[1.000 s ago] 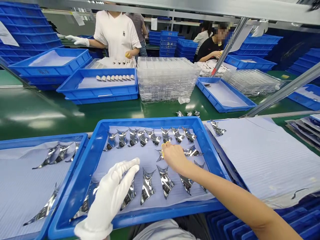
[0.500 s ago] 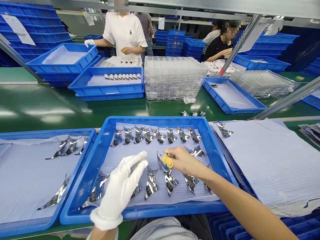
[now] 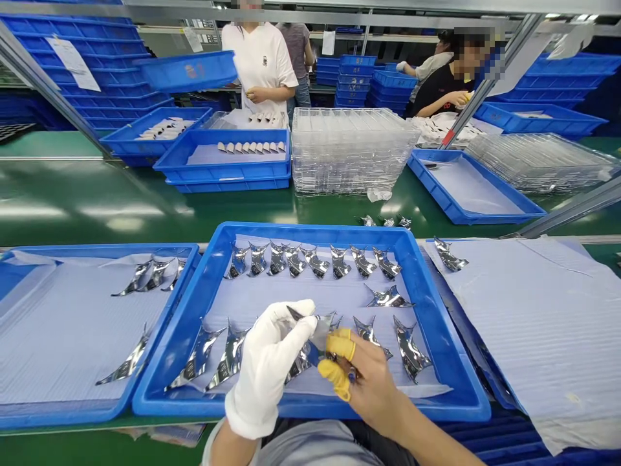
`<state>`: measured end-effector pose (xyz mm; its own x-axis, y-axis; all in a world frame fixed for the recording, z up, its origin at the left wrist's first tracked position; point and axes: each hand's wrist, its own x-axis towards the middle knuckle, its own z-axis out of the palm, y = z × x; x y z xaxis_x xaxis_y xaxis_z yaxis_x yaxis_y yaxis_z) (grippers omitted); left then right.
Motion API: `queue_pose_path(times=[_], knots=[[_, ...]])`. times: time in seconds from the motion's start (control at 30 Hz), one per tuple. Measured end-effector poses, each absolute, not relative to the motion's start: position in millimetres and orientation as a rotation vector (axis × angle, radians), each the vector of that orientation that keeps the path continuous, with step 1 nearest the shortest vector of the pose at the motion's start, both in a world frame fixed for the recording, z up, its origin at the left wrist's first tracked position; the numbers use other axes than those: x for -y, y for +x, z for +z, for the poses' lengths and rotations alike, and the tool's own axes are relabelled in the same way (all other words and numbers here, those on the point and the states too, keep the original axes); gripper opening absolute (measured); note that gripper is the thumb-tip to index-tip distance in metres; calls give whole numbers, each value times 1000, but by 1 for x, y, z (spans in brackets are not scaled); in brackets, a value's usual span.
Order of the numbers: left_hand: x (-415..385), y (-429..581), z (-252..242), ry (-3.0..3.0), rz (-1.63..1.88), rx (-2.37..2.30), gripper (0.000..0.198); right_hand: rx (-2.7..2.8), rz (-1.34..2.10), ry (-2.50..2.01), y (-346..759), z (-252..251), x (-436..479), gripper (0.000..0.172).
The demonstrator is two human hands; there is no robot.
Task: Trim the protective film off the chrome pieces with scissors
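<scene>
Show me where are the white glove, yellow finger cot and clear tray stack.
White glove (image 3: 266,370), head view, back of the hand.
Yellow finger cot (image 3: 334,377), head view, on lower finger.
Clear tray stack (image 3: 352,154), head view, front side.

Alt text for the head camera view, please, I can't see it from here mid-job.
A white-gloved left hand pinches a curved mirror-silver piece above a blue plastic tray of similar pieces. The bare right hand is beside it, its fingers in yellow cots. Co-workers stand beyond a green bench.

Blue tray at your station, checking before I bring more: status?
Left gloved hand: pinching silver piece. Right hand, yellow finger cots: at same piece. Other silver pieces nearby in blue tray.
</scene>
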<state>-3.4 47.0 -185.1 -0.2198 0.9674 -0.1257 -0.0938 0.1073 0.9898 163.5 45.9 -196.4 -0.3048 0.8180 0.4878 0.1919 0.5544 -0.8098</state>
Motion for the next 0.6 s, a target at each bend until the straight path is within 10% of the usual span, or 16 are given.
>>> queue_pose_path(times=[0.6], knots=[[-31,-10,-176,1872,1606,-1103,43,1429,1410,-840,161,-208,-51,41]])
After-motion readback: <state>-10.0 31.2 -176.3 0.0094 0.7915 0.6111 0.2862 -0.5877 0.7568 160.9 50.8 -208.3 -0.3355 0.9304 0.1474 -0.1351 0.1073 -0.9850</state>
